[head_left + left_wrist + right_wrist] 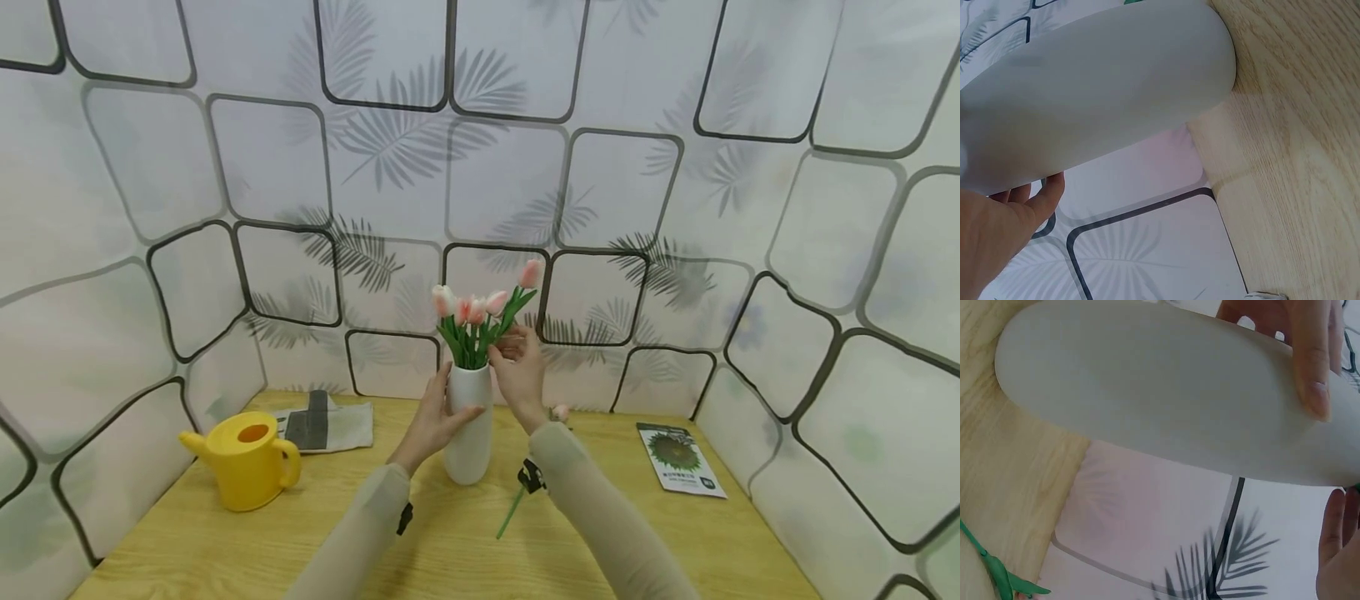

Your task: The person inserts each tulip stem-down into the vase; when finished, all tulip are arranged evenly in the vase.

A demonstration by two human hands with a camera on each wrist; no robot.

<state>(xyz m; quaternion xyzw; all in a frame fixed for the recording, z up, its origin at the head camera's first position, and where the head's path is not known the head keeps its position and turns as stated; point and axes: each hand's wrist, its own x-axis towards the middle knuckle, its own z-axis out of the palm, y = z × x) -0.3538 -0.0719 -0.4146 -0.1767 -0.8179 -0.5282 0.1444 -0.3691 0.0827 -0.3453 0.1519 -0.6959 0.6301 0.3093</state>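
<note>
A white vase point(468, 446) stands upright on the wooden table, with several pink-and-white tulips point(462, 312) in its mouth. My left hand point(435, 423) holds the vase from the left side, thumb across its front; in the right wrist view that thumb point(1315, 381) lies along the vase wall. At the right of the mouth, my right hand point(519, 367) pinches the lower stem of a tulip point(530, 273) that leans right and rises above the others. The exact contact is partly hidden by my fingers. Another tulip point(511, 512) lies on the table, partly behind my right forearm.
A yellow watering can point(251, 467) stands at the left of the table point(465, 558). Behind it lies a folded grey-and-white cloth or packet point(348, 425). A seed packet with a sunflower picture point(678, 458) lies at the right. Patterned curtain walls surround the table on three sides.
</note>
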